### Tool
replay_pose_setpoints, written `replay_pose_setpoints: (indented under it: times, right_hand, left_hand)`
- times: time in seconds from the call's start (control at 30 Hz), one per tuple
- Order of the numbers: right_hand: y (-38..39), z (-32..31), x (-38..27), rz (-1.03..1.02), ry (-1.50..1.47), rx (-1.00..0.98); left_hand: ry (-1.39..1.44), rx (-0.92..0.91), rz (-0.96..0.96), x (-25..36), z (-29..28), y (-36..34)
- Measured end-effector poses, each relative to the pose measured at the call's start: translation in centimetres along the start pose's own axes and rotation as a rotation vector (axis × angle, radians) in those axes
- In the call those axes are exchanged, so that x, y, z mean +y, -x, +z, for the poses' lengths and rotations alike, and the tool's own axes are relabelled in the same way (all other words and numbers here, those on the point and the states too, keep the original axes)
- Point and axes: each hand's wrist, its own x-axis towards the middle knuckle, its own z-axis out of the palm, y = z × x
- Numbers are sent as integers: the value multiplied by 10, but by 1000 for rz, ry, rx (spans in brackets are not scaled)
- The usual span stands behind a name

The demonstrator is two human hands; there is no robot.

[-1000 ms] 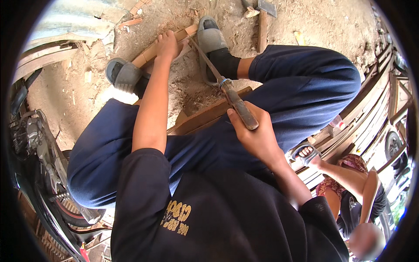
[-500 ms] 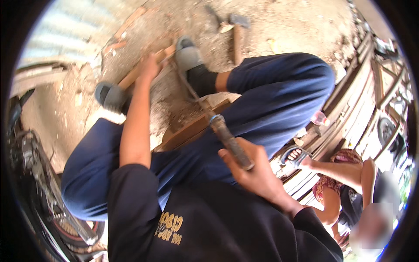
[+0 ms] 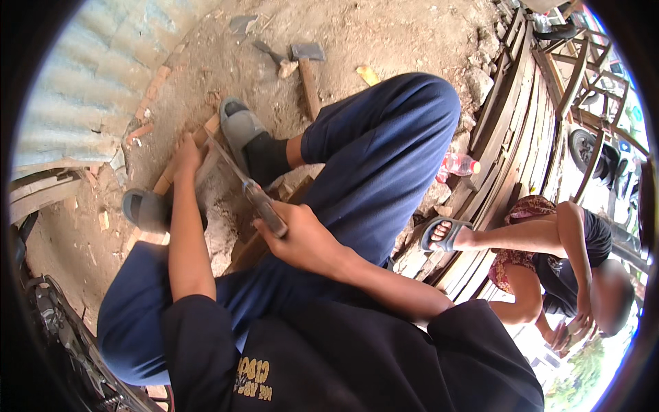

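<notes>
My right hand (image 3: 302,233) is closed round the worn handle of a long, narrow-bladed tool (image 3: 264,209). Its thin blade slants up and left, its far end at the wooden strip by my foot; I cannot make out whether it has teeth. My left hand (image 3: 187,154) grips the wooden strip (image 3: 167,180), which lies near the ground between my two sandalled feet. One grey sandal (image 3: 244,127) is by the strip's far end, the other (image 3: 145,207) by its near end. Another wooden piece (image 3: 248,253) shows partly under my leg.
A hammer-like tool (image 3: 309,69) with a wooden handle lies on the dirt ahead. Stacked planks (image 3: 504,137) run along the right, with a plastic bottle (image 3: 461,165) beside them. Another person (image 3: 549,254) sits there. Corrugated metal (image 3: 103,89) stands at left, a motorcycle (image 3: 62,336) below.
My right hand has pushed the tool forward and left, toward the wooden strip. My left hand still holds the strip. The whole view has shifted, and the other person shows more fully.
</notes>
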Motion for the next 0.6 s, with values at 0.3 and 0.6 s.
replay_pose_setpoints:
  times: [0.3, 0.6]
  right_hand:
    - [0, -12, 7, 12, -56, -86]
    - [74, -41, -25, 90, -113, -83]
  left_hand:
    - [-67, 22, 35, -13, 4, 4]
    - [61, -104, -18, -1, -21, 22]
